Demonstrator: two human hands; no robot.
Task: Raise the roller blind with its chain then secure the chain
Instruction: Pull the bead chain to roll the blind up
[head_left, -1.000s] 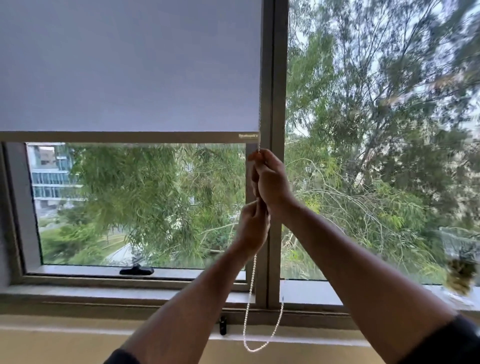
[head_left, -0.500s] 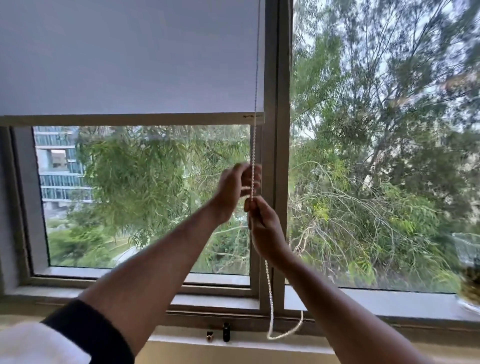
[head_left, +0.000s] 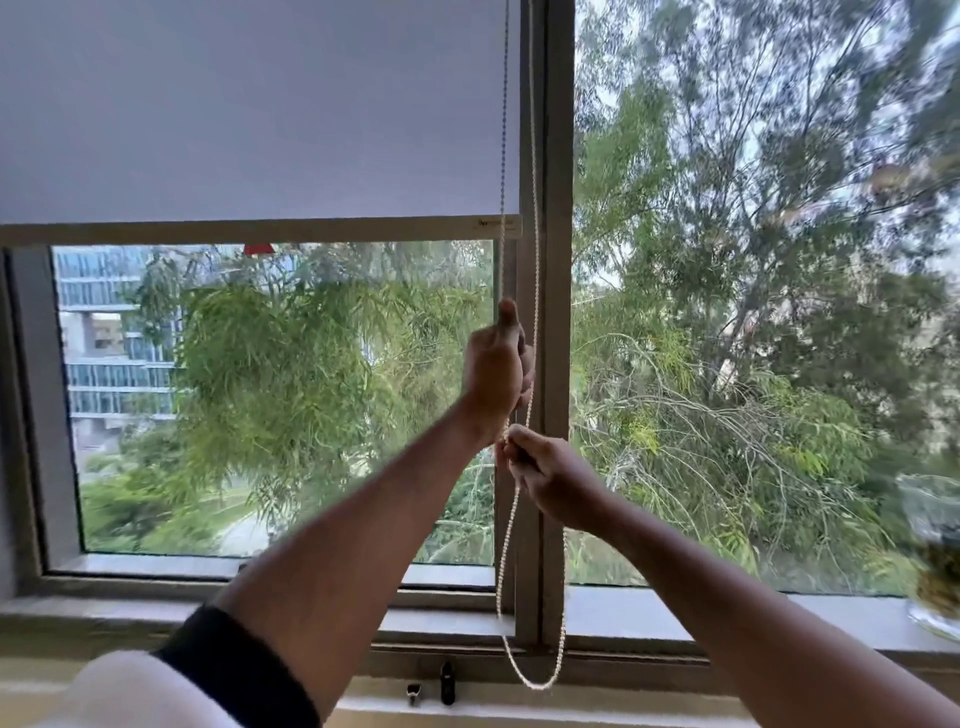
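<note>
Two hands grip one vertical bead chain (head_left: 535, 156) beside the window frame (head_left: 557, 208): left hand (head_left: 494, 374) fisted above, right hand (head_left: 550, 480) pinching below; one roller blind (head_left: 260, 114) half-raised.

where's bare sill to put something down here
The sill under the left pane looks bare up to the left forearm. Right of the frame post, it is bare until the glass vase at the far right. It is crowded around the post: both hands, the hanging chain and two small black fittings below.
</note>
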